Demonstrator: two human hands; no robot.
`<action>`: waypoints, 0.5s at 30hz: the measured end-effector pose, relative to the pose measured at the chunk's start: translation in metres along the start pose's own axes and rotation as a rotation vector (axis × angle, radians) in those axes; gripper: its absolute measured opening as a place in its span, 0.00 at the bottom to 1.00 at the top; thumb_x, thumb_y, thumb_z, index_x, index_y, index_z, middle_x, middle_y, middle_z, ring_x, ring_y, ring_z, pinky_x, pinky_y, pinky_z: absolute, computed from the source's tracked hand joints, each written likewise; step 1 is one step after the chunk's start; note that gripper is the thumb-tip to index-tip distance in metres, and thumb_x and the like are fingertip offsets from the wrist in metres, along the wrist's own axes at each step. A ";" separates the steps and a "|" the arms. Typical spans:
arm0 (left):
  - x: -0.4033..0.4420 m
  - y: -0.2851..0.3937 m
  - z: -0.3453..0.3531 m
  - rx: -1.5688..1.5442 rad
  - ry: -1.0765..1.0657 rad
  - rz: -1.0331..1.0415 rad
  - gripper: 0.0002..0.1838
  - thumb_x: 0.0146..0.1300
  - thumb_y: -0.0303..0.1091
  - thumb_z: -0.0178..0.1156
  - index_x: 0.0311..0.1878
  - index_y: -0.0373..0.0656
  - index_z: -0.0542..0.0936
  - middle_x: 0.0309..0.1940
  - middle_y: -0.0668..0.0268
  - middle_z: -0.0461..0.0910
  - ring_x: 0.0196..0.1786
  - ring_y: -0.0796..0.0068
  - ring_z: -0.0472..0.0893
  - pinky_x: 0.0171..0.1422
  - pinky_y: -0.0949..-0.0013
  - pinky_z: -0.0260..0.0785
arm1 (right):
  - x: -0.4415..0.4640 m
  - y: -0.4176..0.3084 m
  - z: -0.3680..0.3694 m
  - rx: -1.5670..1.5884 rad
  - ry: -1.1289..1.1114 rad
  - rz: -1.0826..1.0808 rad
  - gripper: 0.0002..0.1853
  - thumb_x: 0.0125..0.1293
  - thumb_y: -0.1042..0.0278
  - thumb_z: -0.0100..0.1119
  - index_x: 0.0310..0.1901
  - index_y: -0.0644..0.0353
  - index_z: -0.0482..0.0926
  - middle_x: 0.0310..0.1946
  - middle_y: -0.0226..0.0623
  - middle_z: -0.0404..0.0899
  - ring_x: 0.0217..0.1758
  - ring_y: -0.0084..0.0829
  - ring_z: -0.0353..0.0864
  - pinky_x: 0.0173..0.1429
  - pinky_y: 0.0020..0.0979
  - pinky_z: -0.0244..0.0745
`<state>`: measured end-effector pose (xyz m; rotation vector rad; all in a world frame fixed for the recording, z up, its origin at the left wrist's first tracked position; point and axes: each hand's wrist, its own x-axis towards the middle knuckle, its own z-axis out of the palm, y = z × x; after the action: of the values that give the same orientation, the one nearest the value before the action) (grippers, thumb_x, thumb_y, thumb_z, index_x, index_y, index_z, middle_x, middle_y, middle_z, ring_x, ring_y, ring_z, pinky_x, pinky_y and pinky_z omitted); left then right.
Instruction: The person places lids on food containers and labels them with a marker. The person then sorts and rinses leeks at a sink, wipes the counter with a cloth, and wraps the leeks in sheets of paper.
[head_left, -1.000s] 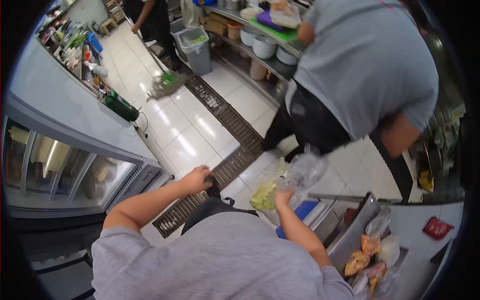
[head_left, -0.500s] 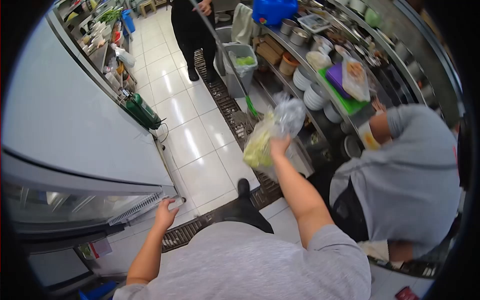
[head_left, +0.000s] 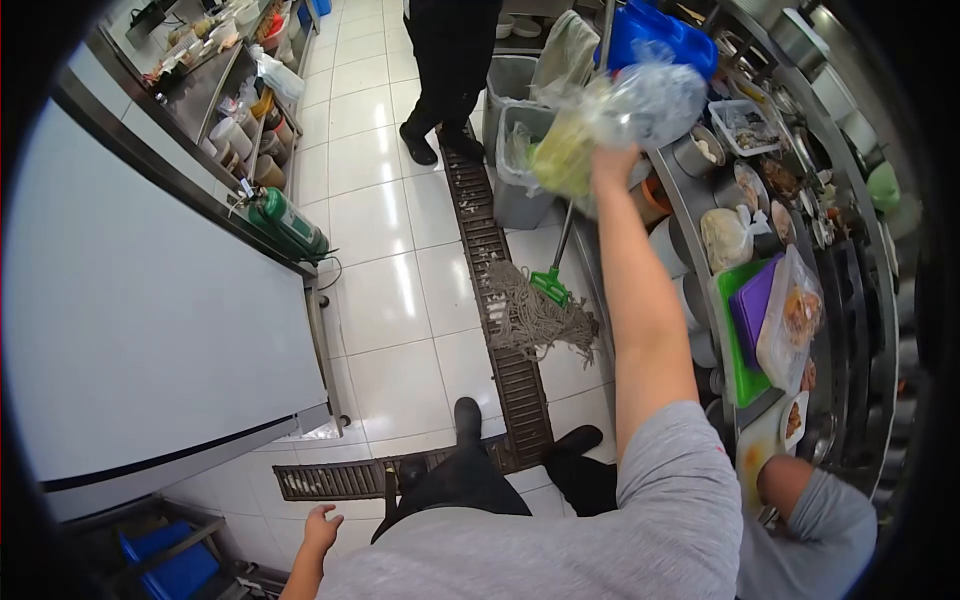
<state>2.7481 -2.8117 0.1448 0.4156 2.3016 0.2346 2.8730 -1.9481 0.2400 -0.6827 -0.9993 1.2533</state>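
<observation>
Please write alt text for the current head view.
The right hand holds out a clear bag with yellow-green contents, partly hiding a bin. The left hand is low and empty; a mop rests partly on a drain.

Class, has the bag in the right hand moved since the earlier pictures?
Yes: the bag has moved towards the nearer bin, partly covering it in view.

Right arm outstretched, left fingers loosely curled

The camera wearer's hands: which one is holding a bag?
The right hand, stretched forward, grips the clear bag with pale-green contents; the left hand, held low, appears empty.
</observation>
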 end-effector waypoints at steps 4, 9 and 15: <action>0.002 0.022 0.010 -0.108 -0.159 -0.175 0.22 0.55 0.38 0.68 0.51 0.38 0.79 0.46 0.56 0.81 0.46 0.63 0.80 0.54 0.64 0.71 | -0.087 0.071 -0.018 -0.645 -0.258 -0.131 0.29 0.48 0.83 0.62 0.56 0.68 0.70 0.49 0.44 0.77 0.53 0.37 0.76 0.58 0.35 0.70; -0.004 0.031 0.009 -0.310 -0.114 -0.292 0.21 0.56 0.34 0.67 0.52 0.36 0.78 0.45 0.58 0.81 0.47 0.67 0.80 0.52 0.67 0.71 | -0.139 0.175 -0.046 -0.594 -0.174 0.327 0.22 0.45 0.77 0.66 0.46 0.67 0.78 0.38 0.44 0.82 0.43 0.38 0.81 0.48 0.35 0.74; -0.020 0.031 -0.001 -0.248 -0.063 -0.340 0.20 0.56 0.34 0.67 0.51 0.36 0.78 0.44 0.58 0.81 0.48 0.67 0.80 0.53 0.67 0.71 | 0.008 0.157 -0.011 -0.214 -0.160 0.234 0.27 0.46 0.73 0.71 0.51 0.66 0.75 0.46 0.43 0.80 0.48 0.38 0.79 0.53 0.38 0.73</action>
<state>2.7674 -2.7901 0.1685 -0.0931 2.2036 0.3252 2.8133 -1.9054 0.1006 -0.8955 -1.2247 1.4340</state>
